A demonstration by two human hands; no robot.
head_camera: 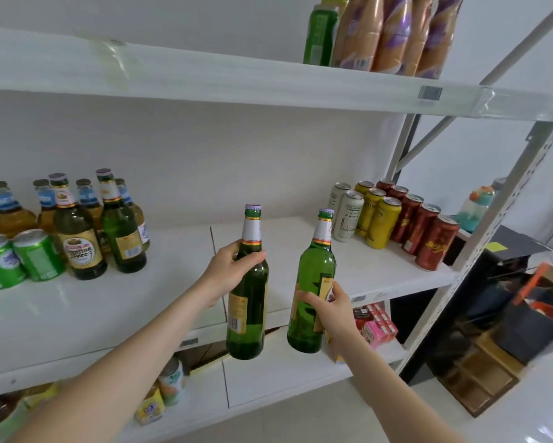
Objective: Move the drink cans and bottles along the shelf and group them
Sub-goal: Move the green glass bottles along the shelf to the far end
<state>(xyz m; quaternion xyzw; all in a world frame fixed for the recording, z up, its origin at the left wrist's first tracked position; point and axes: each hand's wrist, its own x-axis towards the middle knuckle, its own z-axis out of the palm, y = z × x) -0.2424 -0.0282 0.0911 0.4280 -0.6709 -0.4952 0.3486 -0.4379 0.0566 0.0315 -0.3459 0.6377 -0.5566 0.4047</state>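
Note:
My left hand (232,271) grips a green glass beer bottle (248,311) at its shoulder, held in the air in front of the middle shelf (160,282). A second green beer bottle (312,282) is held lower on its body by my right hand (331,310), just to the right of the first. Both bottles are upright, slightly tilted, with white neck labels. On the shelf's left stand several beer bottles (118,228) and two green cans (19,257). A cluster of white, yellow and red cans (393,219) stands at the shelf's right end.
The top shelf (268,81) carries tan and purple bottles (393,33) and a green bottle at its right. The lower shelf (284,375) holds pink cartons (377,327) and small bottles. A metal upright (479,244) bounds the rack's right side, with dark boxes beyond it.

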